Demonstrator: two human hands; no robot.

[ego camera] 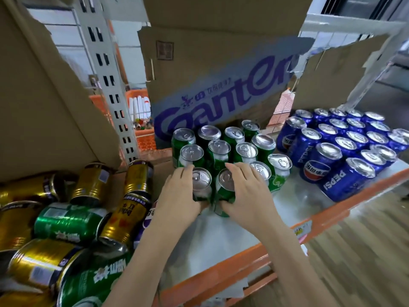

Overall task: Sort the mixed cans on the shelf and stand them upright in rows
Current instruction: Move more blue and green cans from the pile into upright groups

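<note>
Both hands are down on the white shelf [294, 204]: the left hand [179, 193] grips one upright green can [201, 185], the right hand [245, 191] grips the green can beside it [225, 185], touching. Behind stand more green cans [221, 149] in rows, blue cans [345, 142] to the right, and gold and green ones lie jumbled [66, 218] on the left.

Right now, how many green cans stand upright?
12 green cans, clustered mid-shelf in three rows of four; left hand and right hand grip the front two. More may hide.
</note>
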